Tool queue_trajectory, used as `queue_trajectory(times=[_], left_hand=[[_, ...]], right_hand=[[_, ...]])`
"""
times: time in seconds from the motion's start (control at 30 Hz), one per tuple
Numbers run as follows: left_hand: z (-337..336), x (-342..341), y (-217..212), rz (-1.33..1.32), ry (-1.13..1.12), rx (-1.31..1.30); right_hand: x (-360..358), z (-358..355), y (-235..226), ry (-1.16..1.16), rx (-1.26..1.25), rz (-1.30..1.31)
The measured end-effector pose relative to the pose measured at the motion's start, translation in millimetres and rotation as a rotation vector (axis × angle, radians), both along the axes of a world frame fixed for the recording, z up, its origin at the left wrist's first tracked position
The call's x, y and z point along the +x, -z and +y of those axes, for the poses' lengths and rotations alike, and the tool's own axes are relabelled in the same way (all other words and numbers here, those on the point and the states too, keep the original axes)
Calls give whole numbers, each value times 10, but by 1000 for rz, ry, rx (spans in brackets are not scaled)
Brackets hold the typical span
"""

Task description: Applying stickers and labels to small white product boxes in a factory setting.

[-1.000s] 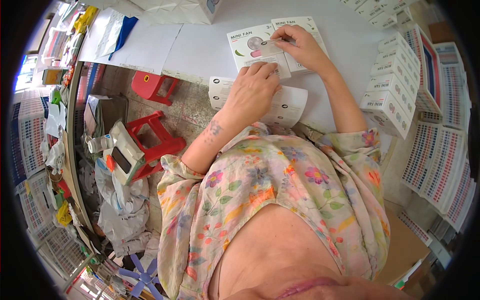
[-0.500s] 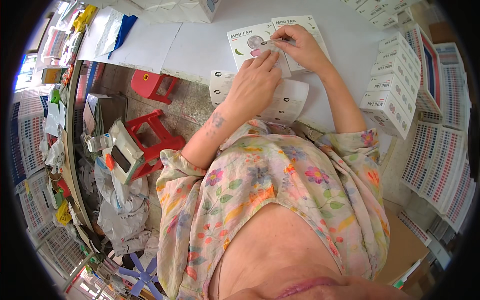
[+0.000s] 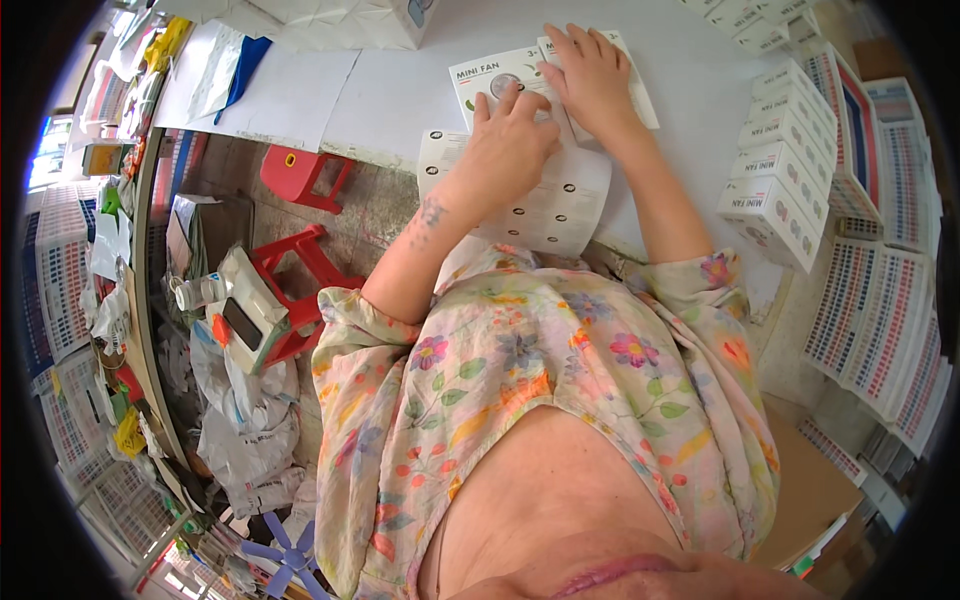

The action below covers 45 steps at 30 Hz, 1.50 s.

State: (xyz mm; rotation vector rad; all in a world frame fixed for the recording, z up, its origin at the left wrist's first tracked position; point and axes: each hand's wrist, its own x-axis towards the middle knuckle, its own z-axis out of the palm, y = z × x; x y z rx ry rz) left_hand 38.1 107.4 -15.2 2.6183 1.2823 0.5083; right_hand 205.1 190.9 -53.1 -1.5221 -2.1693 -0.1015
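Two flat white boxes lie side by side on the table. The left box [image 3: 482,75] shows a printed round fan picture, and the right box [image 3: 640,92] lies partly beneath my right hand [image 3: 592,88]. That hand rests palm down, fingers spread, with nothing visible in it. My left hand [image 3: 512,140] lies over the lower part of the left box, its fingers apart and some of them bent. Its palm hides part of the box. Under my left wrist, a white sheet of small black oval stickers [image 3: 545,215] curves over the table's near edge.
Small white cartons [image 3: 775,190] stand in a row at the right, near stacks of printed sheets [image 3: 870,320]. A large white textured box [image 3: 350,25] is at the far edge. Red stools [image 3: 300,175], a phone [image 3: 242,323] and plastic bags [image 3: 250,440] are at the left.
My right hand has gone from a pinch on a small sticker to lying flat and spread on the right box. My left hand's fingers have lifted and parted slightly.
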Motion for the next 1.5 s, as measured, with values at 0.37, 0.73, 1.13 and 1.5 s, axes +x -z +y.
queue_trajectory(times=[0.37, 0.73, 1.13, 1.5], left_hand=[[-391, -263, 228, -190, -14, -84], [-473, -434, 17, -471, -49, -267], [-432, -578, 225, -1089, -132, -776], [-627, -97, 412, -1291, -26, -932]], right_hand=[[864, -213, -203, 124, -945, 875], [813, -423, -396, -55, -526, 1709], [329, -525, -141, -118, -1088, 1703], [696, -583, -645, -324, -1136, 1167]])
